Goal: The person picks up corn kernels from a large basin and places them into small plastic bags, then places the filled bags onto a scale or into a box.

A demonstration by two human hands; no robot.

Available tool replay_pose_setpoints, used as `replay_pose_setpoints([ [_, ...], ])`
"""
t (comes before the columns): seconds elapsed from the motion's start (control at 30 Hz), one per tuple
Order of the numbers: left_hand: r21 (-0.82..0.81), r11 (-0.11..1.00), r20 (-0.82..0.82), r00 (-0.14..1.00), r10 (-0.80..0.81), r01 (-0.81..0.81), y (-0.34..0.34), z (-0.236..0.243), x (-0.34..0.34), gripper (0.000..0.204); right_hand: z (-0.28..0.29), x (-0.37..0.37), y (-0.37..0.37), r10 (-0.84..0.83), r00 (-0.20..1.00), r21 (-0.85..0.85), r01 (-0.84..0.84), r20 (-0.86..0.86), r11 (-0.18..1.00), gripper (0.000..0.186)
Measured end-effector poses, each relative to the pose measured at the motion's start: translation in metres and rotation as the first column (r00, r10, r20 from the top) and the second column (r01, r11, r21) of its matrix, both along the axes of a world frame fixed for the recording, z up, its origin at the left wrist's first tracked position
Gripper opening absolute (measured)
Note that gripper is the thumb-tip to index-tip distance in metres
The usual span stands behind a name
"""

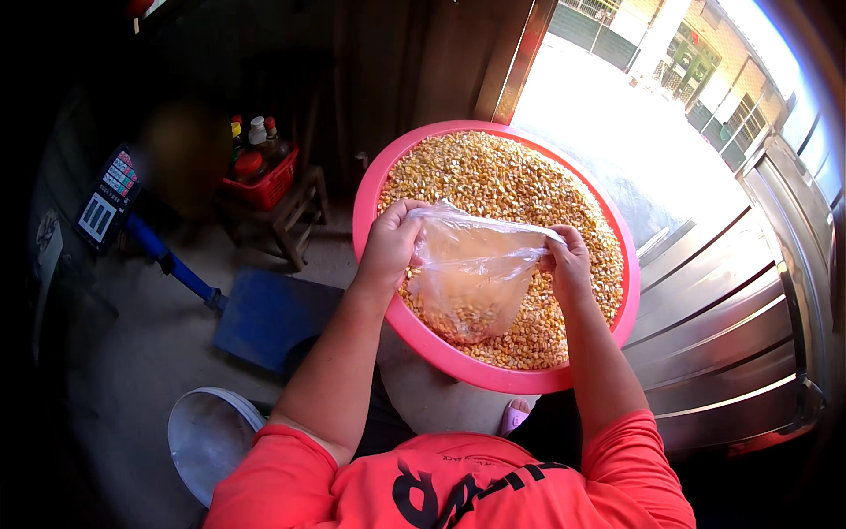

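Between my hands a clear plastic bag (476,269) is stretched by its top edge, hanging over a wide pink basin (366,198). Dried corn kernels (502,167) fill the basin and show through the thin plastic. My left hand (394,245) pinches the bag's left corner, near the basin's left side. At the opposite corner, my right hand (568,257) grips the edge between thumb and fingers. The lower part of the bag hangs against the corn; whether any kernels are inside it I cannot tell.
A blue platform scale (273,313) with a keypad display (107,198) stands at the left. Behind it, a wooden stool (282,220) bears a red basket (264,187) of bottles. A white bucket (207,441) sits lower left. A metal door (723,309) stands at the right.
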State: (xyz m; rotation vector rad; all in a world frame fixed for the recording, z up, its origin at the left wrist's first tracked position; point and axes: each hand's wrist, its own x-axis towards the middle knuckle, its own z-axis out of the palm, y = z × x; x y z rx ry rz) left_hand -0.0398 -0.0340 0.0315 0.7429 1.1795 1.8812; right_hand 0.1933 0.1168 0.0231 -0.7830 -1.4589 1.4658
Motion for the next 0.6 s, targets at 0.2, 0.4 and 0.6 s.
replay_pose_setpoints([
  [0.2,0.029,0.998,-0.042,0.998,-0.054,0.055,-0.006,0.0,0.014,0.014,0.04,0.017,-0.027,0.009,0.973,-0.301,-0.08,-0.23,0.95,0.008],
  [0.4,-0.028,0.996,-0.072,0.993,-0.089,0.087,-0.016,0.036,0.017,0.017,0.089,0.032,-0.033,0.156,0.972,-0.207,-0.191,-0.177,0.96,0.005],
  [0.6,0.091,0.971,-0.148,0.967,-0.208,0.222,-0.02,0.11,0.03,0.017,0.137,0.051,-0.033,0.109,0.982,0.109,-0.093,-0.157,0.99,0.012],
])
